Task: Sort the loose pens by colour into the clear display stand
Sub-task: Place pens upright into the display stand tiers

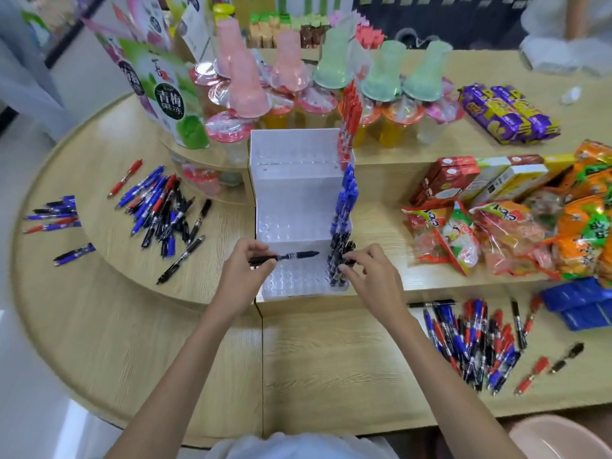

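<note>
A light wooden table (pixel 314 359) (rounded at its left end) fills the view. The left hand (pixel 246 270) grips a black pen (pixel 291 256) sideways over the clear display stand (pixel 291 193), just beyond both hands. The right hand (pixel 367 276) pinches upright black pens (pixel 339 256) at the stand's right edge. Loose pens (pixel 162 210) lie left of the left hand, snack packets (pixel 496 233) right of the right hand.

Wearer: white top (pixel 298 447), frame edge at 6 o'clock | forearms (pixel 185 359): uncovered to the elbow | left hand (pixel 243 271), right hand (pixel 367 276): bare
</note>
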